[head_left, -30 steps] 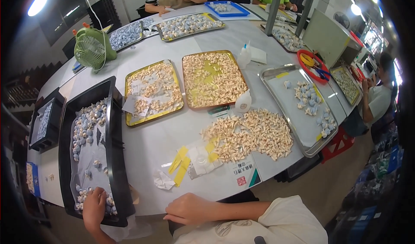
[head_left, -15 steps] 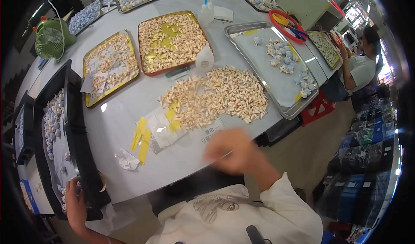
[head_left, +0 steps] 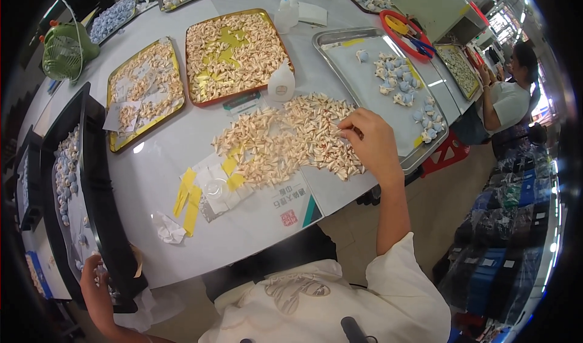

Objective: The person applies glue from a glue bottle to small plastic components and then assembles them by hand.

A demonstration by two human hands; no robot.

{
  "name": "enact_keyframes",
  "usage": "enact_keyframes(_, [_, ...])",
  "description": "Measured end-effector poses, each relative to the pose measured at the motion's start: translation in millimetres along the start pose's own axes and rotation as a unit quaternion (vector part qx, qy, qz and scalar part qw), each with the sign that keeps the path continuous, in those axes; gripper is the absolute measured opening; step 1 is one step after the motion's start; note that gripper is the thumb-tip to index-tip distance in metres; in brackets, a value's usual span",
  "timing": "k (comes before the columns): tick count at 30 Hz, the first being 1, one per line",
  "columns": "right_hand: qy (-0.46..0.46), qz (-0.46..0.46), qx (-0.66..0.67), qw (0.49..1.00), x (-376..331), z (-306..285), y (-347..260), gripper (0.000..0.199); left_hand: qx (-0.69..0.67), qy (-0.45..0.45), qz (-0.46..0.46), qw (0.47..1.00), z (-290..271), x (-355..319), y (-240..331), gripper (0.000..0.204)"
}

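My right hand [head_left: 371, 137] reaches over the right side of a loose pile of small cream, cone-shaped pieces [head_left: 285, 133]. Its thumb and forefinger are pinched together at the pile; what lies between the tips is too small to make out. Far to the left, my left hand [head_left: 95, 277] dips into a long black bin [head_left: 100, 179]. Its fingers curl among small blue-and-white rounded pieces [head_left: 65, 179] on the bin's pale lining, and what they grip is hidden.
Behind the pile stand a yellow tray [head_left: 267, 15] of cream pieces and a white squeeze bottle [head_left: 282, 83]. A metal tray [head_left: 331, 39] with blue-and-white pieces lies right. Yellow tape strips [head_left: 192, 212] and crumpled paper [head_left: 169, 229] lie in front. A person [head_left: 509, 100] sits far right.
My right hand has moved forward and to the right from the table's front edge to the cream pile. My left hand stays in the black bin, its fingers more curled.
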State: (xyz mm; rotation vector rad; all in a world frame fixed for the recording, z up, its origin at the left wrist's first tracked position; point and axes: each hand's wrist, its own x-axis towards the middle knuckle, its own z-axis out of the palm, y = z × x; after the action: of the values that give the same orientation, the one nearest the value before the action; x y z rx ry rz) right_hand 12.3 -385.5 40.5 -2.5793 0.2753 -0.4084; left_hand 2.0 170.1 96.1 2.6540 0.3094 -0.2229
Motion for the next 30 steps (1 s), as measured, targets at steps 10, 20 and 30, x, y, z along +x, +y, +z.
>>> enact_keyframes(10, [0.096, -0.02, 0.074, 0.992, 4.5, -2.7, 1.9, 0.006, -0.063, 0.19, 0.087, 0.976, 9.6, -56.0, 63.8, 0.018])
enact_keyframes(20, [0.072, -0.06, 0.05, 0.994, -4.0, -1.1, -8.0, 0.006, -0.482, -0.255, 0.33, 0.77, 130.0, -45.9, 129.2, 0.03])
enact_keyframes(30, [0.047, -0.069, 0.166, 0.983, -3.6, 6.1, -61.1, 0.011, -0.709, -0.241, 0.159, 0.644, 168.1, -20.8, 146.1, 0.023])
